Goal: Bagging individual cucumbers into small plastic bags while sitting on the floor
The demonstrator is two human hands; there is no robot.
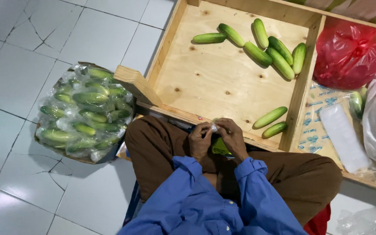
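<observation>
Head view: left hand [200, 138] and right hand [231, 137], grips pinched shut on a small clear plastic bag [214, 127] over the lap at the shallow plywood tray's [183, 56] near edge, apparently opening it; loose green cucumbers [270, 117] lie nearby.

A big wooden tray [188, 65] is sitting on the white tiled floor [31, 48]. Loose cucumbers [266, 48] are lying in the tray at 1 o'clock, and two more [271, 122] at 4 o'clock. A box of bagged cucumbers [85, 113] is resting on the floor at 9 o'clock.
</observation>
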